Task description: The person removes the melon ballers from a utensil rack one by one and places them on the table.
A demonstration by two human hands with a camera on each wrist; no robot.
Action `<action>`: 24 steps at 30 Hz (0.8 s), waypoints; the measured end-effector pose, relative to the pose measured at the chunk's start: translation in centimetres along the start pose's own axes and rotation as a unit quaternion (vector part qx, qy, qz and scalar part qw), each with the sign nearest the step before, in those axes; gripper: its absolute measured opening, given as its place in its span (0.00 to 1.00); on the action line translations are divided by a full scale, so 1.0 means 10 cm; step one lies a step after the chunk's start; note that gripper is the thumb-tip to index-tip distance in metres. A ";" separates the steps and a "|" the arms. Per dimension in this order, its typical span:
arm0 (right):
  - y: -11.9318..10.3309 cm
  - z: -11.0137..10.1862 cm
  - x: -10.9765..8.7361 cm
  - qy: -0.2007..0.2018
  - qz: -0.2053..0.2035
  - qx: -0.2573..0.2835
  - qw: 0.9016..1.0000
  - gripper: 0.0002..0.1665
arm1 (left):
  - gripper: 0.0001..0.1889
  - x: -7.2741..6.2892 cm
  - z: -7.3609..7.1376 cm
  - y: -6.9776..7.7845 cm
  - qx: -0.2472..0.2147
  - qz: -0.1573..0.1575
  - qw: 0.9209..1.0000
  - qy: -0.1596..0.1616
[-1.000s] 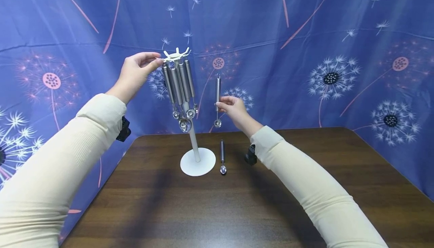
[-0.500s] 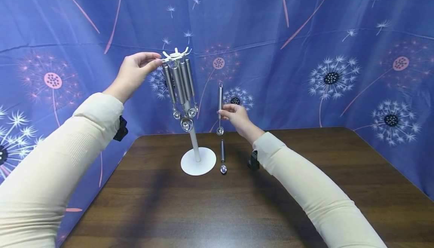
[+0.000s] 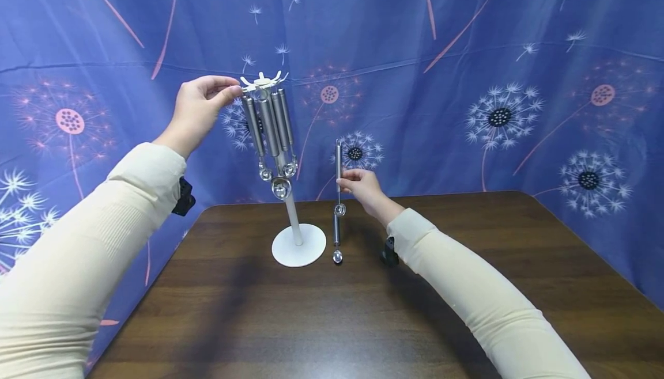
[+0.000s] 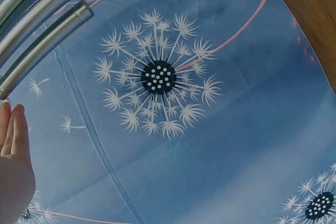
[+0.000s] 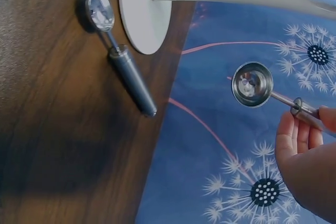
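Note:
At the top of a white utensil stand (image 3: 292,218), my left hand (image 3: 199,105) pinches one of the hook arms between thumb and fingers. Several steel-handled utensils (image 3: 267,125) hang from the hooks, with small round bowls at their lower ends. My right hand (image 3: 365,189) holds a melon baller (image 5: 252,84) by its steel handle, upright, bowl down, right of the stand. In the right wrist view the bowl is round and shiny. A second scoop (image 5: 131,77) lies on the table beside the white base, and the held one's bowl overlaps its handle in the head view.
The brown wooden table (image 3: 290,321) stretches to a blue dandelion-print cloth (image 3: 415,108) behind and at the sides. The stand's round base (image 3: 282,252) sits left of the lying scoop. Small black cameras hang at both wrists.
My right hand has lowered the melon baller toward the table, over the lying scoop. My left hand keeps its grip at the stand's top.

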State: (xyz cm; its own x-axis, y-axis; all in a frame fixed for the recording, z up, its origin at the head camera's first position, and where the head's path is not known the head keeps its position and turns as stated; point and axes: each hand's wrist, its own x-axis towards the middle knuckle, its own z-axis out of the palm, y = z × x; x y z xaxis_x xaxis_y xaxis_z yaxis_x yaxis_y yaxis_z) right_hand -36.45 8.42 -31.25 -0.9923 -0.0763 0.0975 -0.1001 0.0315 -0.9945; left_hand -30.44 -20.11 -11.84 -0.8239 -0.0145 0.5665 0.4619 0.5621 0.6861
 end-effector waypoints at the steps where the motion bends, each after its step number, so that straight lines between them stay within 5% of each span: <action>1: 0.02 0.00 -0.01 0.000 0.006 -0.004 1.000 0.17 | 0.22 0.00 0.00 0.00 0.002 0.001 1.000 0.002; 24: 0.34 -0.03 -0.07 -0.020 0.091 -0.038 0.995 0.17 | 0.23 0.00 0.00 0.03 -0.021 0.000 0.999 0.028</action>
State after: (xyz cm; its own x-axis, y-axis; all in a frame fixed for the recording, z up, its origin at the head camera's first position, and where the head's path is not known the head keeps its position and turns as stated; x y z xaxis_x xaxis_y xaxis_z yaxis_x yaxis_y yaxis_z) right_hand -36.06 8.87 -34.70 -0.9909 -0.1029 -0.0872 0.0742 0.1234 -0.9896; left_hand -30.28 -19.90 -11.62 -0.8047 -0.0606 0.5906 0.4771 0.5261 0.7040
